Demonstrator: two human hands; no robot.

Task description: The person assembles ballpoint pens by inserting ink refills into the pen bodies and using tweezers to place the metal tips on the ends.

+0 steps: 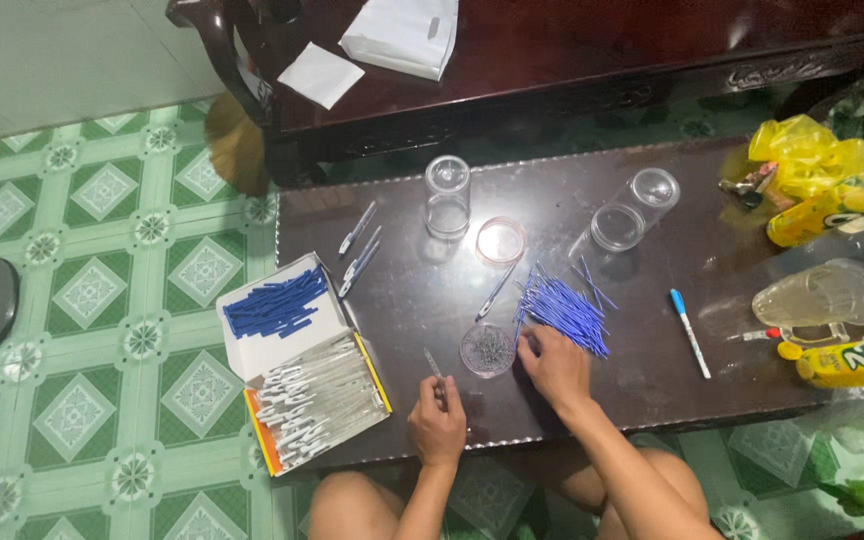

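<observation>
Two hands work at the near edge of a dark table [652, 390]. The left hand [438, 425] is curled, pinching a clear pen barrel [434, 364] that points up and away from it. The right hand [555, 365] rests palm down with its fingers bent onto the near end of a heap of blue pen refills [564, 306]; whether it grips one cannot be told. Between the hands, just beside the right fingers, stands a small round dish of tiny metal parts [487, 349]. A loose pen [497, 290] lies just beyond the dish, and a second shallow round dish [500, 240] sits farther back. At the table's left edge an open box hangs partly over the floor, its lid holding blue caps [276, 303] and its tray full of clear barrels [317, 402]. Three more pens [360, 250] lie near the lid. Behind stand an upturned glass [448, 195] and a glass on its side [635, 208]. To the right lie a blue-capped marker [689, 331], yellow bottles [847, 360] and a yellow bag [807, 150].
</observation>
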